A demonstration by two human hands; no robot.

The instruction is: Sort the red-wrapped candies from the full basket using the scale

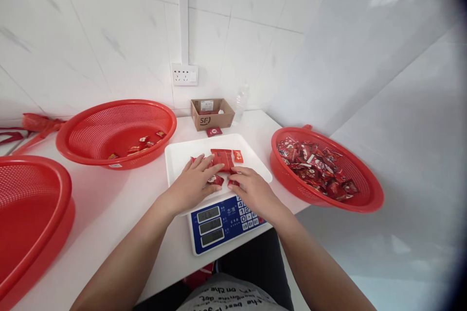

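Several small red snack packets [222,156] lie in a loose group on the white tray [175,153] of a digital scale [228,221]. My left hand [193,182] rests over the left part of the group, its fingers spread and touching the packets. From the right, my right hand [253,189] reaches over the tray with fingers apart, touching a red packet at its fingertips. An orange-red packet [238,156] with pale lettering lies just beyond that hand. Both palms hide some of the packets. Digits on the display [210,226] are too faint to read.
On the right, a red mesh basket [375,199] holds many packets. Another red basket [69,148], back left, has a few. A third basket [65,184] stands near left. Behind the scale are a cardboard box [219,120], a red packet [214,131] and a clear bottle [241,102].
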